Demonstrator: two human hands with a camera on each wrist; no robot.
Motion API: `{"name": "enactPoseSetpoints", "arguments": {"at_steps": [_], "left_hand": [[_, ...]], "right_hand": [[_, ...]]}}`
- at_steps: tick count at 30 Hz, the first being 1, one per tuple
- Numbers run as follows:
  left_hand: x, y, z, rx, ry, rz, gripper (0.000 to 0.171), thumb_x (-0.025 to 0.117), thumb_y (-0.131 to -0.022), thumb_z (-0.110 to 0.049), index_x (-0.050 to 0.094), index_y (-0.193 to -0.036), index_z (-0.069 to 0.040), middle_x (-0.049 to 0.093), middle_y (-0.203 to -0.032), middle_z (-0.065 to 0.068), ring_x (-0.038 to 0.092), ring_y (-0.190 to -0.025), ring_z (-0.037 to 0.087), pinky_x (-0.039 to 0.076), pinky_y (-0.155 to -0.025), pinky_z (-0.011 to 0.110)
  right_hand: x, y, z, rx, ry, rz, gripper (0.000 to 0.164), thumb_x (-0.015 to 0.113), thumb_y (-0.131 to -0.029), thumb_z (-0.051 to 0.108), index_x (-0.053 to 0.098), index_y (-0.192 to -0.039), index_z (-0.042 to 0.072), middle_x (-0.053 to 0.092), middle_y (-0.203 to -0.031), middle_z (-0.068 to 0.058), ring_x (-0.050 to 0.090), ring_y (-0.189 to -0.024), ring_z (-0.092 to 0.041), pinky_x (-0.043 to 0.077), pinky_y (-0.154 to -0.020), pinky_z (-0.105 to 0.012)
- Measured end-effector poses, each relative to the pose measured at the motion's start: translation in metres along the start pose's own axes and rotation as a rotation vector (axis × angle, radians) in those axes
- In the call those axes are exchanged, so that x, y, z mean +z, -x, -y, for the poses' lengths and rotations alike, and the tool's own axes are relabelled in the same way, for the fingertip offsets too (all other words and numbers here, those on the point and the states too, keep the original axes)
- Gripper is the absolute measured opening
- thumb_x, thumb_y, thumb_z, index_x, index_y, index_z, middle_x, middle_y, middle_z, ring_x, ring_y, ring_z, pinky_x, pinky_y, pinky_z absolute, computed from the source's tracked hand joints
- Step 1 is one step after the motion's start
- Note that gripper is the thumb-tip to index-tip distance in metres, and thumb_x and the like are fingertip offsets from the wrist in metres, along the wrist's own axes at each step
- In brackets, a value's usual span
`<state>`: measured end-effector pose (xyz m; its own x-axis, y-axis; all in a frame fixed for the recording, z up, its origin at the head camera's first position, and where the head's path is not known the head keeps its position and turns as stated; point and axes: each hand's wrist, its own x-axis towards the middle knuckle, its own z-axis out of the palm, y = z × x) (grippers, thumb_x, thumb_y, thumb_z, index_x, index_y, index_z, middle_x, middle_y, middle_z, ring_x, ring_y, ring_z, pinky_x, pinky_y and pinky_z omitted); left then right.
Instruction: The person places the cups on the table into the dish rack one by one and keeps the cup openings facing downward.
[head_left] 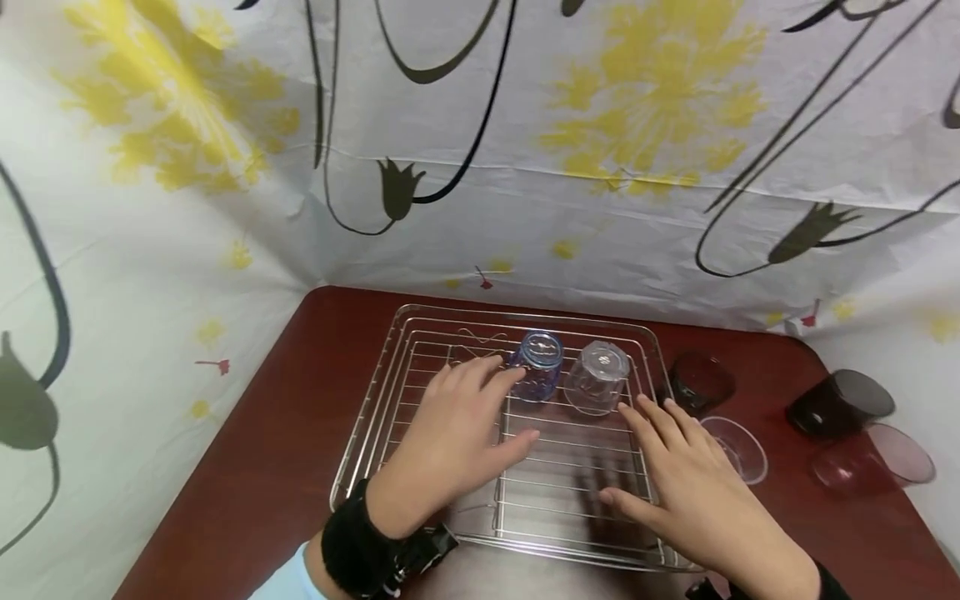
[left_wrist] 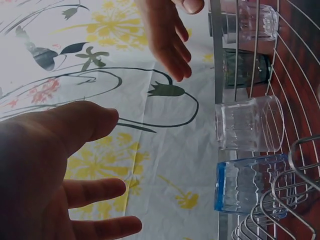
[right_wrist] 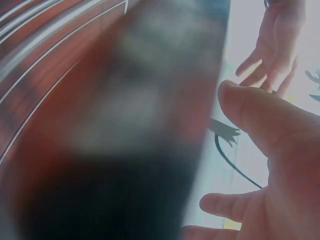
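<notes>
On the wire rack [head_left: 365, 407]: blue glass [head_left: 540, 371] and clear glass [head_left: 597, 383]. Stand side by side, blue to the left, just apart, long axes vertical, upside down by the look of it. Just ahead and a bit right of the left hand [head_left: 453, 429]: the blue glass, nearest to that hand. Just ahead and a bit left of the right hand [head_left: 686, 479]: the clear glass, nearest to that one. Both hands empty, fingers parted and loosely extended, thumbs pointing inward. In the head view, left fingertips overlap the blue glass; in the left wrist view, visible fingers well apart from it. Likely no contact.
</notes>
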<state>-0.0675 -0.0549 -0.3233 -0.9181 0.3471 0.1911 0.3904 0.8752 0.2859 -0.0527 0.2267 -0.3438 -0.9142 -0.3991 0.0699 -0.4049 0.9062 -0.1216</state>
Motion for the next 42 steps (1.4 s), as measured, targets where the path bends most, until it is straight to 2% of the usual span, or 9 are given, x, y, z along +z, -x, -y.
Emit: {"name": "enactPoseSetpoints", "arguments": {"at_steps": [4, 11, 16, 21, 26, 32, 36, 39, 42], "left_hand": [[0.003, 0.003, -0.001, -0.003, -0.012, 0.023, 0.072, 0.061, -0.089, -0.064, 0.048, -0.147, -0.023, 0.046, -0.152, 0.007, 0.044, -0.14, 0.03, 0.031, -0.116, 0.058], [0.006, 0.014, 0.005, -0.062, -0.066, 0.047, 0.074, 0.059, -0.088, -0.068, 0.048, -0.147, -0.024, 0.046, -0.152, 0.008, 0.044, -0.14, 0.03, 0.032, -0.116, 0.058], [0.009, 0.021, 0.006, -0.066, -0.064, 0.05, 0.073, 0.059, -0.088, -0.069, 0.051, -0.145, -0.024, 0.048, -0.151, 0.008, 0.045, -0.139, 0.03, 0.033, -0.114, 0.059], [0.013, 0.028, 0.006, -0.077, -0.068, 0.058, 0.074, 0.059, -0.087, -0.07, 0.051, -0.145, -0.024, 0.049, -0.15, 0.008, 0.046, -0.138, 0.03, 0.034, -0.114, 0.059], [0.016, 0.033, 0.006, -0.086, -0.07, 0.063, 0.074, 0.059, -0.087, -0.069, 0.051, -0.145, -0.024, 0.049, -0.15, 0.008, 0.046, -0.138, 0.03, 0.035, -0.114, 0.059], [0.018, 0.035, 0.007, -0.09, -0.07, 0.044, 0.073, 0.059, -0.087, -0.07, 0.053, -0.142, -0.023, 0.05, -0.148, 0.009, 0.047, -0.137, 0.031, 0.035, -0.113, 0.059], [0.02, 0.036, 0.007, -0.099, -0.043, 0.049, 0.074, 0.052, -0.088, -0.074, 0.053, -0.143, -0.024, 0.05, -0.148, 0.007, 0.046, -0.138, 0.031, 0.034, -0.113, 0.06], [0.022, 0.036, 0.007, -0.1, -0.02, 0.052, 0.075, 0.047, -0.09, -0.076, 0.053, -0.143, -0.023, 0.051, -0.148, 0.006, 0.046, -0.138, 0.03, 0.034, -0.113, 0.06], [0.024, 0.037, 0.006, -0.095, -0.01, 0.047, 0.074, 0.046, -0.09, -0.076, 0.053, -0.142, -0.023, 0.051, -0.148, 0.007, 0.045, -0.139, 0.029, 0.034, -0.113, 0.06]], "right_hand": [[0.002, 0.002, -0.005, 0.007, -0.004, -0.012, 0.102, 0.057, -0.079, 0.081, 0.038, -0.153, 0.012, 0.036, -0.156, -0.019, 0.03, -0.141, -0.05, 0.031, -0.104, -0.071], [0.008, -0.007, -0.01, -0.022, -0.014, -0.001, 0.103, 0.061, -0.079, 0.079, 0.039, -0.151, 0.01, 0.038, -0.153, -0.021, 0.033, -0.137, -0.053, 0.032, -0.102, -0.071], [0.009, -0.006, -0.015, -0.057, -0.027, -0.043, 0.1, 0.068, -0.079, 0.071, 0.04, -0.151, 0.007, 0.039, -0.152, -0.021, 0.035, -0.135, -0.051, 0.034, -0.1, -0.068], [0.009, -0.004, -0.02, -0.092, -0.021, -0.077, 0.097, 0.074, -0.08, 0.063, 0.039, -0.151, 0.008, 0.041, -0.15, -0.022, 0.038, -0.133, -0.049, 0.037, -0.095, -0.068], [0.008, -0.003, -0.028, -0.095, -0.039, -0.096, 0.092, 0.077, -0.08, 0.055, 0.04, -0.152, 0.012, 0.043, -0.149, -0.022, 0.038, -0.133, -0.049, 0.035, -0.096, -0.067], [0.009, -0.001, -0.043, -0.074, -0.042, -0.117, 0.09, 0.076, -0.083, 0.054, 0.039, -0.151, 0.009, 0.043, -0.148, -0.022, 0.038, -0.132, -0.048, 0.032, -0.1, -0.064], [0.009, 0.0, -0.053, -0.049, -0.054, -0.102, 0.085, 0.074, -0.087, 0.05, 0.039, -0.151, 0.007, 0.04, -0.148, -0.025, 0.036, -0.131, -0.05, 0.031, -0.098, -0.064], [0.009, 0.002, -0.062, -0.006, -0.067, -0.072, 0.081, 0.07, -0.09, 0.049, 0.038, -0.15, 0.005, 0.037, -0.149, -0.027, 0.034, -0.13, -0.053, 0.031, -0.096, -0.066], [0.012, 0.004, -0.074, 0.038, -0.063, -0.06, 0.079, 0.068, -0.092, 0.047, 0.037, -0.15, 0.003, 0.033, -0.15, -0.03, 0.03, -0.13, -0.056, 0.024, -0.102, -0.072]]}}
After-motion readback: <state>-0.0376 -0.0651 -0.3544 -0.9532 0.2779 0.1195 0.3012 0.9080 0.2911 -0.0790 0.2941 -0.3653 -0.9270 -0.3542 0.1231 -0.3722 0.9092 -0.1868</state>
